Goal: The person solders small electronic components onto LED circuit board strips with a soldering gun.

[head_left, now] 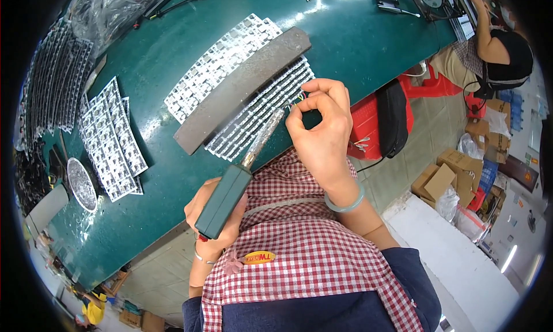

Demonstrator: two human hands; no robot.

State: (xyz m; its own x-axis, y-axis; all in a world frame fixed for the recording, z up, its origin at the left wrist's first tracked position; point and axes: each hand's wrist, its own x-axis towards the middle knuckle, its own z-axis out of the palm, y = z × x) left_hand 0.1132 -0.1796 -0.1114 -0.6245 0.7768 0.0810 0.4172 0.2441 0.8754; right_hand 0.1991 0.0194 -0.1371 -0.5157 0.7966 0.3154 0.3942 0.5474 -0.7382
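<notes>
left hand (214,208) grips soldering iron (242,176); right hand (319,124) pinches wires (297,101)

Left hand (216,214): fist closed around a handle, seen at 7 o'clock, wrist bent.
Right hand (322,130): raised toward 12 o'clock, thumb and forefinger pinched together.

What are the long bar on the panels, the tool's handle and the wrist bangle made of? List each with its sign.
Long bar: probably dull bare metal, grey-brown and matt, lying across the shiny circuit panels.
Soldering iron handle in the left hand: seemingly plastic, smooth dark green.
Bangle on the right hand's wrist: glossy, pale green, translucent; jade or glass.
</notes>
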